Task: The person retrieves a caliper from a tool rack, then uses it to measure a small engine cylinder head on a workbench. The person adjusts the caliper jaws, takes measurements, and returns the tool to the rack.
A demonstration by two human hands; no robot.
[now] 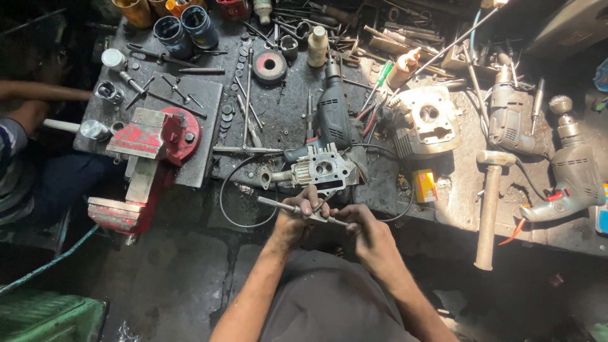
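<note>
My left hand and my right hand both grip a thin metal rod-shaped tool held level just off the bench's front edge. Its left end sticks out past my left fingers. Directly beyond my hands sits a small grey engine cylinder head with a pipe stub on its left. A dark electric drill lies just behind the head, and its black cable loops toward my hands.
A red bench vise stands at the left. A wooden-handled hammer, two grey drills, a larger cylinder head, bottles, sockets and hand tools crowd the bench. Another person's arm reaches in from the far left.
</note>
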